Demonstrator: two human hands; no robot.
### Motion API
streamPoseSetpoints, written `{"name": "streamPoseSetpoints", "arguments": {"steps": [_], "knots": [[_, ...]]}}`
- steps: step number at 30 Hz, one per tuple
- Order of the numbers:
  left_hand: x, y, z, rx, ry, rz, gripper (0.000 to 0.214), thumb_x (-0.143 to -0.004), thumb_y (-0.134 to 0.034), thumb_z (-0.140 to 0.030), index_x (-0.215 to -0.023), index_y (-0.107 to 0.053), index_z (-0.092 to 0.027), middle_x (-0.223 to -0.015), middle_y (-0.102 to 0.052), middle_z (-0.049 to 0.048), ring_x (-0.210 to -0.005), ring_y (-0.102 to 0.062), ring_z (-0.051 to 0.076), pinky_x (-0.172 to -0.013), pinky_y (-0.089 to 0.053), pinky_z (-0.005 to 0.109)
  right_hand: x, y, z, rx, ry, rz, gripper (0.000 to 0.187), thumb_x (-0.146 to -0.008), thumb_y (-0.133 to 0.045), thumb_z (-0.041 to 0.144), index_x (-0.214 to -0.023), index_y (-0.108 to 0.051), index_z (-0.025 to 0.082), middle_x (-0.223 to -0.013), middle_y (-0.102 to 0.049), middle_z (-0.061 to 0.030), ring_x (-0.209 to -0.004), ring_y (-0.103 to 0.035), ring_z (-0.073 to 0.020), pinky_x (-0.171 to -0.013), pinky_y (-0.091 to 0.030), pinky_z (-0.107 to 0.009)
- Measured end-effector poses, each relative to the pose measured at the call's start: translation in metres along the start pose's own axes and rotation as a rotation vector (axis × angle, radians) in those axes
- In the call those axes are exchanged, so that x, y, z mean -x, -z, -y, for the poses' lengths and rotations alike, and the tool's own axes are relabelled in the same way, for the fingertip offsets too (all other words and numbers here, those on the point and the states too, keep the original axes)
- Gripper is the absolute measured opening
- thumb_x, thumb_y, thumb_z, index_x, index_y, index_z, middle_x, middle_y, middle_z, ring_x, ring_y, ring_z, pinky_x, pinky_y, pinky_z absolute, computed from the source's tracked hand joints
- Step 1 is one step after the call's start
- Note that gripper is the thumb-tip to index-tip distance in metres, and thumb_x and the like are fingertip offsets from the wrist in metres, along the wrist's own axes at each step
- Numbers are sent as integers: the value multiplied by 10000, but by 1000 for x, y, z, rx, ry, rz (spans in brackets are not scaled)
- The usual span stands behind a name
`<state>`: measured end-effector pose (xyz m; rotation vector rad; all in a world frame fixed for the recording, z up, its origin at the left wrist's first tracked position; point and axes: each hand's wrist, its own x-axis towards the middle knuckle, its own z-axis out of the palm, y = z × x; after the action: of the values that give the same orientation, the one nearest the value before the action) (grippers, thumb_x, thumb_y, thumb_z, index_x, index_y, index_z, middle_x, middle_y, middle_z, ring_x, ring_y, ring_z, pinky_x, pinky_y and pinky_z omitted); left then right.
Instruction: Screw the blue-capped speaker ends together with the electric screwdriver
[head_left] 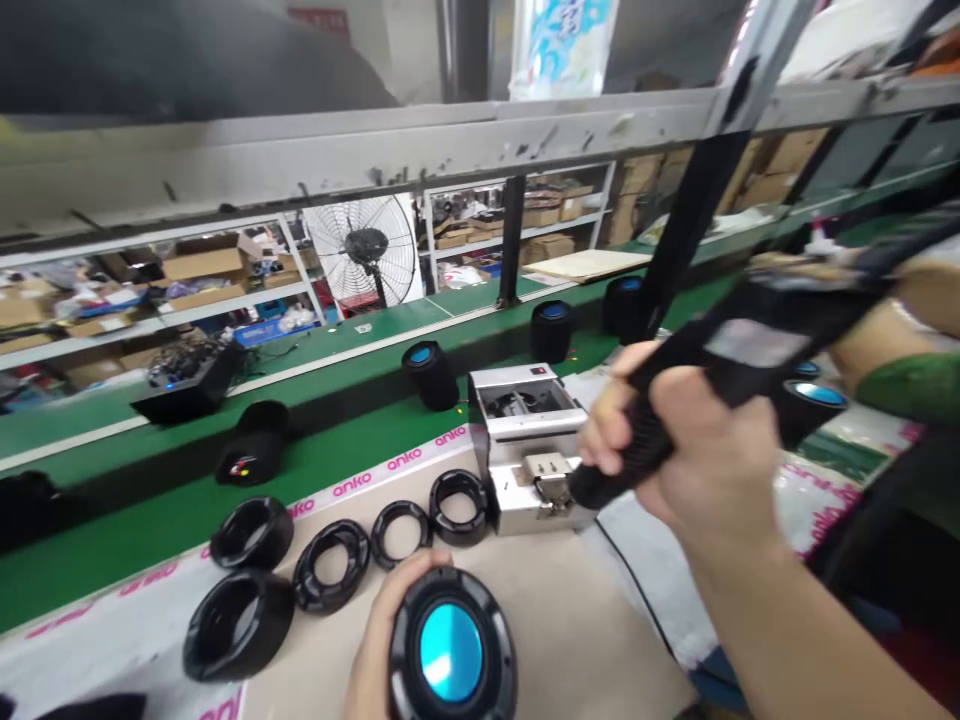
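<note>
Well, the left hand [391, 645] is curled around the edge of a round speaker unit [452, 648], its fingers hidden behind the unit and its thumb side showing. The unit sits low in view, held just above a tan work mat [570, 640]. Its black plastic rim looks stiff and fairly light, and that rim seems the natural place to take hold, since the glossy blue centre (probably the delicate part) could mark or dent under a fingertip. The right hand [697, 440] is closed in a full fist around the ribbed black grip of a handheld tool [750, 340], whose exact kind cannot be told. Its front end lies just beside a steel bench fixture [529, 445]. Five black ring-shaped parts [331, 565] lie on the mat, and cylindrical speakers [429, 375] stand on a green conveyor belt [112, 530] beyond.
</note>
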<state>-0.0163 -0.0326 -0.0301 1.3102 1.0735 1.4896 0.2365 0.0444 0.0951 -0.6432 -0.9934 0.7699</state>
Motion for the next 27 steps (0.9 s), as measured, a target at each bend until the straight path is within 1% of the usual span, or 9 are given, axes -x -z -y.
{"name": "streamPoseSetpoints", "arguments": {"steps": [4, 7, 9, 12, 14, 19, 21, 24, 27], "knots": [[-10, -23, 0, -9, 22, 99, 637, -862, -893, -594, -1391, -778, -259, -1417, -828, 115, -1269, -813, 341, -1171, -610, 384, -4, 1, -27, 61, -26, 51, 534, -833, -920, 652, -803, -666, 183, -531, -592, 26, -384, -538, -132, -399, -454, -252], [-17, -28, 5, -67, 97, 90, 595, -833, -897, -625, -1298, -817, -263, -1323, -863, 112, -1204, -832, 402, -1165, -630, 503, -6, 5, -37, 105, -54, 67, 601, -873, -882, 662, -665, -593, 178, -503, -565, 16, -384, -517, -114, -407, -430, -240], [-25, -29, 8, -93, 120, 82, 506, -871, -855, -637, -1198, -850, -251, -1218, -888, 114, -1182, -835, 423, -1135, -648, 547, -6, 5, -38, 127, -77, 69, 601, -868, -880, 670, -652, -616, 175, -497, -562, 12, -388, -511, -112, -409, -421, -237], [-37, -28, 12, -109, 119, 81, 403, -976, -744, -626, -1040, -868, -248, -1110, -897, 110, -1146, -845, 393, -1140, -642, 546, -5, 4, -39, 134, -108, 70, 558, -820, -919, 657, -670, -676, 179, -497, -567, 7, -393, -516, -124, -407, -423, -245], [-40, -26, 12, -114, 111, 78, 376, -984, -740, -624, -986, -859, -268, -1118, -898, 96, -1161, -840, 368, -1159, -629, 525, -4, 4, -41, 128, -130, 74, 523, -792, -951, 614, -660, -683, 185, -495, -569, 4, -397, -517, -129, -409, -432, -250], [-38, -26, 14, -120, 123, 103, 366, -992, -736, -606, -1033, -866, -266, -1140, -895, 106, -1167, -842, 381, -1136, -644, 534, 2, 11, -42, 95, -214, 129, 500, -790, -974, 532, -661, -641, 182, -486, -570, -1, -366, -499, -127, -386, -426, -246], [-37, -28, 15, -120, 140, 119, 378, -1003, -727, -591, -1050, -877, -247, -1102, -899, 115, -1121, -856, 394, -1083, -671, 543, 3, 11, -36, 66, -182, 128, 551, -813, -956, 561, -633, -597, 184, -487, -560, 6, -368, -503, -120, -397, -438, -243], [-37, -31, 16, -114, 158, 134, 368, -959, -796, -580, -1031, -891, -232, -1048, -902, 113, -1049, -869, 404, -1014, -694, 536, 3, 8, -24, 22, -65, 77, 533, -832, -925, 641, -734, -645, 198, -524, -571, 39, -386, -506, -112, -412, -448, -242], [-40, -33, 15, -112, 170, 137, 358, -932, -831, -578, -995, -896, -231, -981, -897, 102, -967, -877, 390, -983, -701, 524, 2, 3, -24, 44, -25, 70, 463, -843, -938, 586, -790, -698, 193, -533, -583, 36, -397, -519, -120, -411, -437, -244]]}}
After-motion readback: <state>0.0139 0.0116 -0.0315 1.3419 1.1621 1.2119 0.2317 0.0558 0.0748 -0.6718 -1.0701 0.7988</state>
